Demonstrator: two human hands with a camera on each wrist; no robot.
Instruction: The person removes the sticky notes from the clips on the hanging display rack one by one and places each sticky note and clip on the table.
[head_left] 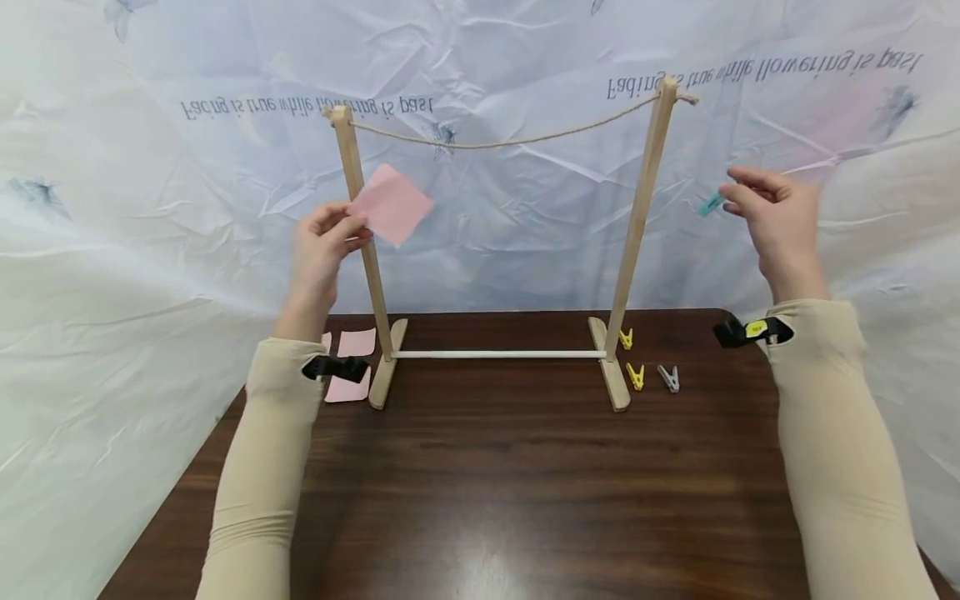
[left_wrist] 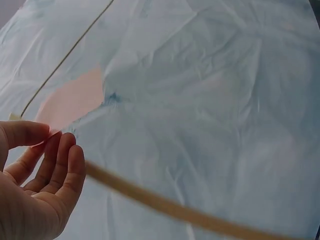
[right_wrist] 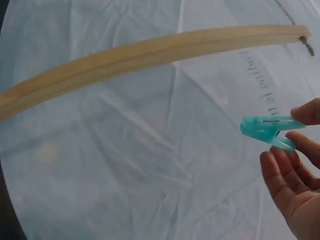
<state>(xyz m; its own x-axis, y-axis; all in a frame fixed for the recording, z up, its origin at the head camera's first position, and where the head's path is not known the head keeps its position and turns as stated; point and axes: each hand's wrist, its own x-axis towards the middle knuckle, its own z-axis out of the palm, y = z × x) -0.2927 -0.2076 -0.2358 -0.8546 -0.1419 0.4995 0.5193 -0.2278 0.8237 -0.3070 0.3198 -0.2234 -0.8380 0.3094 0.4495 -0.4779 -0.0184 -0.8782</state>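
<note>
My left hand (head_left: 324, 242) pinches a pink square of paper (head_left: 392, 205) by one corner, thumb against fingertips, in front of the frame's left post. In the left wrist view the same paper (left_wrist: 75, 99) overlaps the low end of the rope (left_wrist: 65, 57). Out to the right of the other post, my right hand (head_left: 776, 212) holds a teal clothespin (head_left: 710, 205) in the air. The right wrist view shows that clothespin (right_wrist: 267, 129) with its handles between thumb and index finger, its nose pointing away from the palm. The rope (head_left: 480, 147) sags between the two wooden posts with nothing on it.
A wooden frame with a right post (head_left: 642, 217) and white crossbar (head_left: 498, 355) stands on the dark table (head_left: 480, 467). Pink papers (head_left: 349, 387) lie by its left foot. Yellow clothespins (head_left: 636, 377) and a grey clothespin (head_left: 669, 378) lie by the right foot. A printed sheet hangs behind.
</note>
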